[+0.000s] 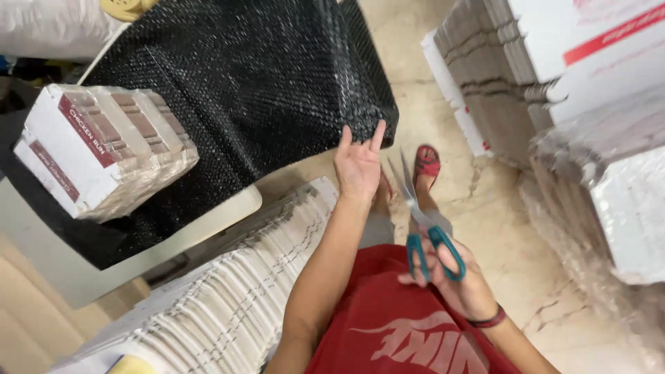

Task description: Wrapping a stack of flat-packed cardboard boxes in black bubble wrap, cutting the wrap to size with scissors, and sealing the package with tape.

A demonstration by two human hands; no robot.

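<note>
Left hand (358, 166) fingertips hidden behind black sheet (263, 76), box stacks (596, 104) cropped, blurred

Single head-mounted camera, aimed steeply down and forward, close above the wearer's hands, lap and the floor (512, 228).

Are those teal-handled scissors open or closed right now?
Slightly open. The scissors in the right hand show two blades parting into a narrow V toward their tips, with fingers through the teal loops.
</note>
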